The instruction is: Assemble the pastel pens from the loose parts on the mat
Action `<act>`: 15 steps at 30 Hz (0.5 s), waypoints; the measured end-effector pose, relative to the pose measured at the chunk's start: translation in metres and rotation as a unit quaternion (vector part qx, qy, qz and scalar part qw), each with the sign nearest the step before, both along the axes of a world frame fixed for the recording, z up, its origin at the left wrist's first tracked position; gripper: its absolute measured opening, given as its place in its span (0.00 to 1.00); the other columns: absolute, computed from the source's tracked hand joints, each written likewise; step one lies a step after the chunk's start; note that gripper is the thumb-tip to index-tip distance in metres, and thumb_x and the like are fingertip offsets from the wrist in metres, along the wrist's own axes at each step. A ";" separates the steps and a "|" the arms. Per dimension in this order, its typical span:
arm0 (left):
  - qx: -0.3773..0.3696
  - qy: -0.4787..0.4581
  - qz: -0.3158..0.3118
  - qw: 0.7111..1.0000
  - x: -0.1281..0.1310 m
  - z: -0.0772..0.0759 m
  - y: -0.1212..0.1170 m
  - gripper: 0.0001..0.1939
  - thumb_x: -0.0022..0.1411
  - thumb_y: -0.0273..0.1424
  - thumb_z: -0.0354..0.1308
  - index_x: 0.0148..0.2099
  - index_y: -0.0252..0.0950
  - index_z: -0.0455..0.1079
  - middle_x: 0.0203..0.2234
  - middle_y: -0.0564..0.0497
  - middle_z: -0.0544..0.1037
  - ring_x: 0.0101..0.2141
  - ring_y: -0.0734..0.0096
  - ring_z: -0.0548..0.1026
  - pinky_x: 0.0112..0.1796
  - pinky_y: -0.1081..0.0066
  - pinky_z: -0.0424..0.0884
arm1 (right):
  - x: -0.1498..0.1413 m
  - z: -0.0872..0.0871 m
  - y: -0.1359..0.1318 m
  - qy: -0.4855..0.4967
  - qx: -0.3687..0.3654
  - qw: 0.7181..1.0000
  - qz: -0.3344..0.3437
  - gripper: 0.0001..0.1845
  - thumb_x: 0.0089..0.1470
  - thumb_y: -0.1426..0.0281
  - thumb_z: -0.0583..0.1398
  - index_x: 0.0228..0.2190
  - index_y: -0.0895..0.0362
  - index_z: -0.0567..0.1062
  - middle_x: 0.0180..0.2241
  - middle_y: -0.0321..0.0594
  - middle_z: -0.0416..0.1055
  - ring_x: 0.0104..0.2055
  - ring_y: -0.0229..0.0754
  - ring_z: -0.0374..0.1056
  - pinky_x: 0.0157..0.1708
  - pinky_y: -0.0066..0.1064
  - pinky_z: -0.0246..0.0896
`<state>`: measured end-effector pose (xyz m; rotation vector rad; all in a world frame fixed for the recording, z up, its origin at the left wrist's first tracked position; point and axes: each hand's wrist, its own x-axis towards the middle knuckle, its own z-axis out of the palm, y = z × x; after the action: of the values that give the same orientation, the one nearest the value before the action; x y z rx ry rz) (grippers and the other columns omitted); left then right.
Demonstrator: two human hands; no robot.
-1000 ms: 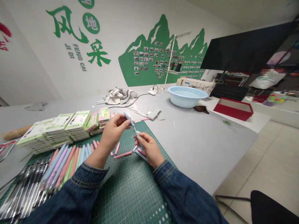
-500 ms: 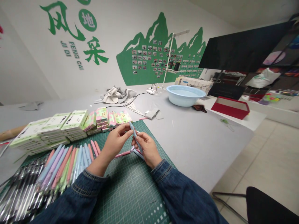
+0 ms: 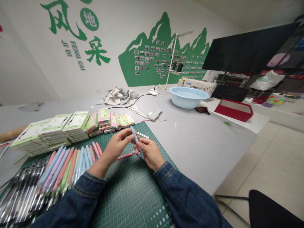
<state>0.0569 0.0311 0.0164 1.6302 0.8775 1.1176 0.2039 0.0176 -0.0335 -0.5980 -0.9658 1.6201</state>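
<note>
From the blue pen (image 3: 134, 134) between the hands, the widest way out is three o'clock, over bare tabletop (image 3: 194, 136). Toward two o'clock the blue basin (image 3: 188, 98) blocks a low pass; at one, the white rods (image 3: 143, 135) lie near, with the grey packet (image 3: 154, 115) beyond. Pink-green boxes (image 3: 103, 116) form a low barrier from ten to eleven, and taller white-green stacks (image 3: 76, 123) fill nine to ten. Eight to nine is crowded with pens (image 3: 83, 160), and the left forearm (image 3: 87, 188) cuts across before them. At six, the cutting mat (image 3: 128, 186) leaves a bare lane between both sleeves.
</note>
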 end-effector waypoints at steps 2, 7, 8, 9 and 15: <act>-0.019 -0.026 -0.018 0.999 -0.003 -0.001 -0.001 0.11 0.60 0.34 0.56 0.44 0.35 0.72 0.37 0.47 0.77 0.37 0.65 0.74 0.41 0.66 0.69 | 0.000 0.001 0.000 0.012 -0.014 0.999 0.041 0.13 0.49 0.62 0.64 0.26 0.61 0.74 0.24 0.38 0.70 0.21 0.31 0.62 0.22 0.25 0.53; -0.054 -0.062 -0.017 0.996 -0.004 -0.004 -0.004 0.12 0.60 0.35 0.57 0.45 0.36 0.72 0.39 0.47 0.77 0.38 0.65 0.74 0.42 0.65 0.69 | -0.004 0.002 -0.002 0.039 -0.014 0.997 0.063 0.15 0.50 0.61 0.63 0.25 0.60 0.72 0.22 0.35 0.67 0.21 0.30 0.58 0.23 0.24 0.51; -0.050 -0.060 -0.003 0.997 -0.004 -0.006 -0.004 0.12 0.59 0.35 0.58 0.44 0.36 0.73 0.40 0.47 0.76 0.38 0.66 0.73 0.41 0.66 0.69 | -0.006 0.002 -0.002 0.033 -0.009 0.998 0.059 0.15 0.50 0.60 0.63 0.25 0.60 0.73 0.22 0.35 0.66 0.22 0.30 0.57 0.23 0.25 0.51; -0.041 -0.058 0.017 0.997 -0.003 -0.007 -0.003 0.12 0.57 0.35 0.59 0.42 0.36 0.74 0.40 0.48 0.76 0.37 0.67 0.73 0.40 0.68 0.69 | -0.007 0.002 -0.002 0.025 -0.003 0.998 0.054 0.14 0.50 0.60 0.63 0.26 0.60 0.73 0.22 0.35 0.66 0.22 0.31 0.57 0.24 0.25 0.51; -0.074 -0.073 0.078 0.992 0.002 -0.010 0.000 0.15 0.52 0.36 0.64 0.42 0.35 0.76 0.32 0.49 0.78 0.32 0.68 0.73 0.35 0.70 0.68 | -0.006 0.002 -0.003 0.018 0.002 0.999 0.044 0.14 0.51 0.61 0.62 0.27 0.60 0.74 0.22 0.35 0.66 0.22 0.31 0.57 0.24 0.25 0.51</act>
<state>0.0594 0.0308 0.0065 1.3596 0.9813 1.2324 0.1979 0.0142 -0.0317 -0.5275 -0.9798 1.7022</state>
